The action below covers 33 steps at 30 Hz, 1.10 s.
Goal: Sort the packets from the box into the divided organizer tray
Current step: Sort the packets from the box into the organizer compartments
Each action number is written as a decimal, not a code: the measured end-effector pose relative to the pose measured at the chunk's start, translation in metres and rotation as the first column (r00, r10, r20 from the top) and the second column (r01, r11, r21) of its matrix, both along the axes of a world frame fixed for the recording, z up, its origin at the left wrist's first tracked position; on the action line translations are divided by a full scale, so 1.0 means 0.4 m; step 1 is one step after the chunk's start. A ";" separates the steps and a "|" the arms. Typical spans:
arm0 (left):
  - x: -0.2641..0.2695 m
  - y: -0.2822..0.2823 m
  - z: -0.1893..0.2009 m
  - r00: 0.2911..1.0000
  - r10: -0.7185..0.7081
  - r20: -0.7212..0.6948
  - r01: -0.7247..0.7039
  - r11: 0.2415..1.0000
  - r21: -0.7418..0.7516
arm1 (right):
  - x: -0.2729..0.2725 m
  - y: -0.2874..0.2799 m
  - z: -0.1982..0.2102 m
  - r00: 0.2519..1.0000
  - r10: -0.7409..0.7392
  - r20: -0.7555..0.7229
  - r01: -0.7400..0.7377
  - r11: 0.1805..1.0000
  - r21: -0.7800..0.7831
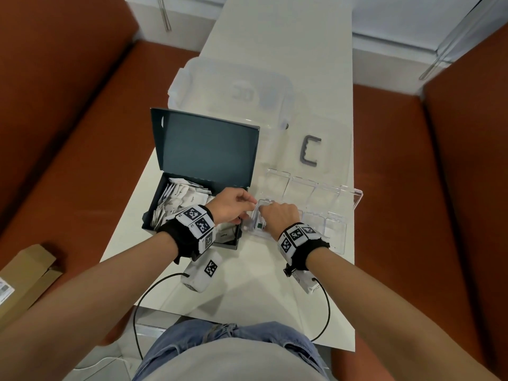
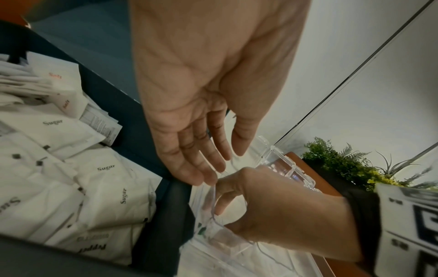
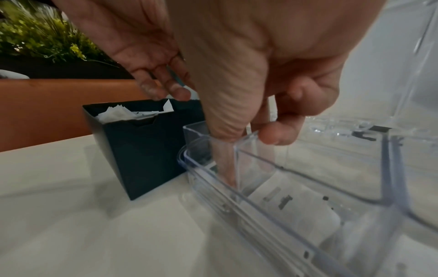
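Note:
A dark blue box (image 1: 154,215) with its lid up stands at the left of the white table, full of white packets (image 1: 181,199) printed Sugar, Salt and Pepper (image 2: 94,168). To its right lies the clear divided organizer tray (image 1: 338,229), lid open. My right hand (image 1: 262,213) pinches a clear compartment wall (image 3: 246,150) at the tray's left end, thumb inside and forefinger outside. My left hand (image 1: 251,210) reaches over from the box, its straight fingers (image 2: 208,174) touching the same rim. A green-printed packet (image 1: 259,225) lies in that left compartment and a white packet (image 3: 291,202) in the one beside it.
A large clear storage tub (image 1: 233,89) stands behind the box. A grey C-shaped handle (image 1: 310,151) lies behind the tray. A white marked device (image 1: 204,270) with a cable sits near the front edge. Orange benches flank the table; a cardboard box (image 1: 27,273) rests on the left one.

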<state>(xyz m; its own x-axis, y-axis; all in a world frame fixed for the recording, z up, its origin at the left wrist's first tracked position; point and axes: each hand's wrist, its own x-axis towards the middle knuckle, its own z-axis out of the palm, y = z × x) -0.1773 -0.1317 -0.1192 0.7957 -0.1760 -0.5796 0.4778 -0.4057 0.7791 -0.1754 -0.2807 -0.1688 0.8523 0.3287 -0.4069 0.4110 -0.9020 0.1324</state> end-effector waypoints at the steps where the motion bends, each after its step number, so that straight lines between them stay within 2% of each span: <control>1: 0.000 0.000 0.000 1.000 0.001 0.000 -0.001 1.000 0.000 | 0.000 -0.001 -0.001 1.000 0.003 0.002 -0.003 1.000 0.004; 5: -0.003 0.000 0.003 1.000 0.004 0.000 -0.004 1.000 0.002 | 0.001 -0.011 0.005 1.000 0.003 -0.021 -0.003 0.999 0.038; 9: -0.006 0.010 0.015 1.000 -0.002 0.008 0.002 1.000 -0.003 | -0.005 -0.021 0.033 1.000 -0.027 -0.010 0.028 0.990 0.137; 13: -0.002 0.066 0.035 1.000 -0.006 0.019 0.006 1.000 -0.026 | -0.006 -0.010 0.107 0.994 -0.082 0.072 0.059 0.960 0.273; 15: 0.007 0.115 0.041 0.999 -0.018 0.028 0.018 1.000 -0.005 | 0.000 0.008 0.153 0.987 -0.144 0.077 0.106 0.923 0.371; 17: 0.023 0.177 0.044 0.997 -0.051 0.062 0.048 0.997 0.054 | 0.012 0.043 0.187 0.980 -0.199 0.014 0.166 0.851 0.498; 20: 0.044 0.267 0.033 0.981 -0.136 0.141 0.097 0.963 0.250 | 0.031 0.117 0.198 0.975 -0.189 -0.121 0.223 0.767 0.602; 23: 0.052 0.315 0.003 0.956 -0.272 0.109 0.205 0.886 0.416 | 0.042 0.199 0.151 0.966 -0.103 -0.236 0.224 0.787 0.575; 26: 0.042 0.322 -0.033 0.931 -0.363 0.025 0.314 0.836 0.449 | 0.037 0.257 0.072 0.935 -0.063 -0.350 0.242 0.834 0.496; 30: 0.033 0.311 -0.070 0.889 -0.455 -0.043 0.405 0.741 0.535 | 0.029 0.287 -0.005 0.939 -0.096 -0.330 0.194 0.941 0.277; 33: 0.030 0.299 -0.099 0.893 -0.443 -0.082 0.418 0.747 0.517 | 0.031 0.296 -0.034 0.938 -0.157 -0.309 0.209 0.967 0.144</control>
<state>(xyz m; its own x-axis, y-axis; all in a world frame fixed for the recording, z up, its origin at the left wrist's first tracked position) -0.1653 -0.0120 -0.1588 0.7340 -0.1963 -0.6501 0.1262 -0.9012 0.4146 -0.1631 -0.1623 -0.1822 0.7558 0.2653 -0.5987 0.2332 -0.9634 -0.1325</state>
